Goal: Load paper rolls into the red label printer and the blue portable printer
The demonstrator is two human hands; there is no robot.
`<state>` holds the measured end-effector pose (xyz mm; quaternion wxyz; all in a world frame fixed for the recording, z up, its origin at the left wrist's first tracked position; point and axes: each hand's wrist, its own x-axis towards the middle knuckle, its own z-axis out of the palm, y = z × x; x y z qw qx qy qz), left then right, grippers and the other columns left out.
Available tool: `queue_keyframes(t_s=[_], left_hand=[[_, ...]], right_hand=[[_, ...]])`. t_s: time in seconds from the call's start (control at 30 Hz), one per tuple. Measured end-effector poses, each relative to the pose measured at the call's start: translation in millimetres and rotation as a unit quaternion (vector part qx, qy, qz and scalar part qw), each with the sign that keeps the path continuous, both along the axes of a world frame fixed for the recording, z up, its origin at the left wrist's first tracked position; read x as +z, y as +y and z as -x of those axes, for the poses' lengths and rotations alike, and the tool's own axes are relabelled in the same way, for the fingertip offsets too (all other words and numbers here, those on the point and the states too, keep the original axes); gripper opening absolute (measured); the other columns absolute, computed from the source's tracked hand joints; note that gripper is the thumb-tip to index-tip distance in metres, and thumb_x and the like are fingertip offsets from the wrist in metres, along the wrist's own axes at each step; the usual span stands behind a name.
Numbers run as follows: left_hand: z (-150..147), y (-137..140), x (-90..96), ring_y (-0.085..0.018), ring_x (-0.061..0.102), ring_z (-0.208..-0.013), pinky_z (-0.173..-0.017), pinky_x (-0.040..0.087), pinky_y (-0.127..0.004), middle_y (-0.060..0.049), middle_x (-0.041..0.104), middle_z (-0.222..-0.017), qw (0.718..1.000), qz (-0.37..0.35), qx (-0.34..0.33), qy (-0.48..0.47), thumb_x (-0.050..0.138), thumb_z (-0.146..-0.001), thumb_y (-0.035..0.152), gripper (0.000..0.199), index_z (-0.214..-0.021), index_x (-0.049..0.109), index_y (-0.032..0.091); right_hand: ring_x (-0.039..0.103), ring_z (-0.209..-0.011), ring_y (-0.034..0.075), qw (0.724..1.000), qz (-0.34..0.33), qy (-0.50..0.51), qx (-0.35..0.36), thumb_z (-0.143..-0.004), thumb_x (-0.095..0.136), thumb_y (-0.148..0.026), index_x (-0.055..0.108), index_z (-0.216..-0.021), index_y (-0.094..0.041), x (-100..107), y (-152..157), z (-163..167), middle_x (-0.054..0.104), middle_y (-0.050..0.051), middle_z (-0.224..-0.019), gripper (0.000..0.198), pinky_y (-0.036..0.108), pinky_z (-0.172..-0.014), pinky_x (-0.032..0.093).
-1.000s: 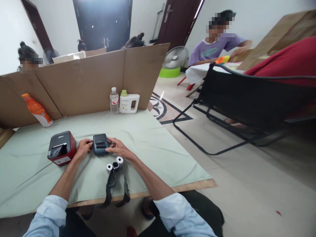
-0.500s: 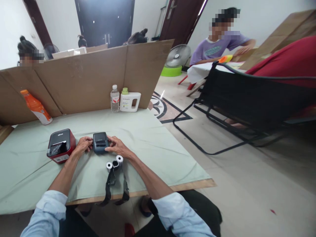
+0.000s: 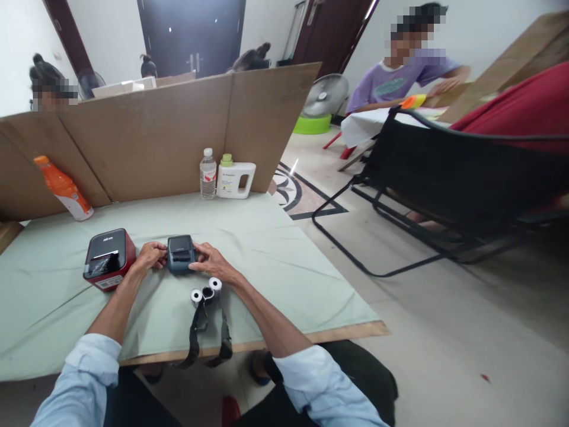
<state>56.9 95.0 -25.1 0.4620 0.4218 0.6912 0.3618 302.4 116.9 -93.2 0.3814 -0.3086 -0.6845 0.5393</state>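
Note:
A small dark blue-grey portable label printer (image 3: pixel 181 255) lies on the cloth between my hands. My right hand (image 3: pixel 211 261) grips its right side, thumb at the near corner and fingers along the edge. On the other side, my left hand (image 3: pixel 152 255) is closed, its curled fingertips at the printer's left edge; what they pinch, if anything, is hidden. Nearer to me sit several small paper rolls (image 3: pixel 215 286) with dark strips (image 3: pixel 226 332) hanging over the table edge. Left of my left hand stands a larger red and black printer (image 3: pixel 109 260).
An orange bottle (image 3: pixel 66 188), a clear water bottle (image 3: pixel 208 175) and a white jug (image 3: pixel 235 179) stand along a cardboard partition (image 3: pixel 155 136). To the right are a black folding chair (image 3: pixel 444 166) and a person in a purple shirt (image 3: pixel 400 83). Others sit behind the cardboard.
The view has shifted slightly, so the background sits a little higher. Both hands stay at the portable label printer, with hardly any visible movement.

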Motion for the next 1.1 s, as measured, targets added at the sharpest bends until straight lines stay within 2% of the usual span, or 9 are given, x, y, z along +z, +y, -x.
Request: queue_keyframes(t_s=[0.2, 0.37, 0.5, 0.6, 0.7, 0.8, 0.9, 1.03, 1.1], left_hand=[[1.6, 3.1, -2.5, -0.011, 0.062, -0.048, -0.043, 0.046, -0.016, 0.002, 0.064, -0.057, 1.000, 0.010, 0.001, 0.009, 0.078, -0.068, 0.018, 0.019, -0.081, 0.065, 0.016], [-3.2, -4.6, -1.8, -0.012, 0.062, -0.051, -0.043, 0.046, -0.018, -0.002, 0.067, -0.065, 0.999, -0.024, 0.004, 0.021, 0.075, -0.071, 0.020, 0.019, -0.086, 0.066, 0.014], [-5.9, -17.2, -5.6, -0.015, 0.069, -0.068, -0.050, 0.051, -0.021, -0.007, 0.075, -0.097, 0.995, -0.096, -0.001, 0.020, 0.074, -0.073, 0.026, 0.042, -0.113, 0.068, 0.015], [-1.3, -23.4, -8.1, -0.019, 0.070, -0.087, -0.064, 0.057, -0.026, -0.010, 0.072, -0.119, 0.979, -0.193, -0.056, 0.038, 0.073, -0.073, 0.028, 0.050, -0.122, 0.070, 0.017], [5.0, -21.9, -6.7, -0.022, 0.069, -0.098, -0.070, 0.058, -0.029, -0.012, 0.067, -0.130, 0.954, -0.260, -0.117, 0.097, 0.071, -0.074, 0.028, 0.049, -0.123, 0.073, 0.020], [5.9, -13.3, -3.5, -0.025, 0.066, -0.107, -0.071, 0.059, -0.030, -0.013, 0.063, -0.133, 0.934, -0.285, -0.150, 0.151, 0.071, -0.078, 0.031, 0.043, -0.120, 0.076, 0.022], [0.0, -2.6, -2.4, -0.028, 0.063, -0.118, -0.073, 0.060, -0.030, -0.013, 0.062, -0.131, 0.917, -0.307, -0.165, 0.195, 0.072, -0.081, 0.034, 0.031, -0.109, 0.080, 0.022], [-8.2, 6.1, -2.6, -0.027, 0.065, -0.116, -0.071, 0.060, -0.030, -0.013, 0.065, -0.123, 0.905, -0.319, -0.166, 0.229, 0.066, -0.088, 0.036, 0.023, -0.095, 0.082, 0.020], [-8.2, 6.7, -1.4, -0.027, 0.066, -0.113, -0.071, 0.061, -0.030, -0.013, 0.067, -0.121, 0.900, -0.323, -0.173, 0.238, 0.066, -0.089, 0.035, 0.022, -0.095, 0.081, 0.020]], right_hand=[[0.055, -0.084, 0.017, 1.000, 0.000, 0.000, 0.000, -0.071, 0.088, -0.045, 0.061, -0.147, -0.028, 3.1, -1.4, -1.6, 0.052, 0.002, -0.105, 0.082, 0.036, -0.084, 0.054], [0.056, -0.082, 0.016, 1.000, 0.007, -0.007, -0.002, -0.070, 0.088, -0.044, 0.061, -0.147, -0.027, 4.4, -1.6, -0.7, 0.052, 0.003, -0.108, 0.083, 0.037, -0.084, 0.054], [0.056, -0.083, 0.016, 1.000, 0.002, -0.001, -0.008, -0.072, 0.086, -0.043, 0.059, -0.148, -0.027, 5.4, -0.3, 0.4, 0.054, 0.005, -0.117, 0.083, 0.038, -0.084, 0.056], [0.057, -0.082, 0.016, 1.000, -0.016, -0.002, -0.021, -0.074, 0.085, -0.042, 0.059, -0.147, -0.026, 7.2, 1.2, 1.8, 0.055, 0.006, -0.120, 0.079, 0.038, -0.084, 0.056], [0.058, -0.081, 0.015, 0.998, -0.051, -0.011, -0.037, -0.078, 0.083, -0.041, 0.060, -0.144, -0.024, 7.8, 2.5, 3.1, 0.056, 0.007, -0.120, 0.073, 0.039, -0.085, 0.056], [0.059, -0.080, 0.015, 0.994, -0.094, -0.024, -0.046, -0.083, 0.079, -0.040, 0.060, -0.143, -0.024, 6.9, 4.2, 3.4, 0.059, 0.008, -0.120, 0.065, 0.039, -0.083, 0.057], [0.060, -0.079, 0.016, 0.988, -0.141, -0.040, -0.050, -0.086, 0.078, -0.039, 0.059, -0.143, -0.026, 7.5, 6.9, 3.3, 0.060, 0.008, -0.121, 0.063, 0.040, -0.083, 0.058], [0.061, -0.079, 0.016, 0.973, -0.202, -0.088, -0.068, -0.086, 0.079, -0.036, 0.060, -0.141, -0.026, 16.8, 10.8, 4.5, 0.060, 0.008, -0.121, 0.059, 0.041, -0.087, 0.058], [0.061, -0.080, 0.016, 0.964, -0.226, -0.119, -0.072, -0.087, 0.078, -0.034, 0.062, -0.138, -0.026, 24.3, 11.8, 6.1, 0.060, 0.007, -0.119, 0.055, 0.039, -0.086, 0.058]])
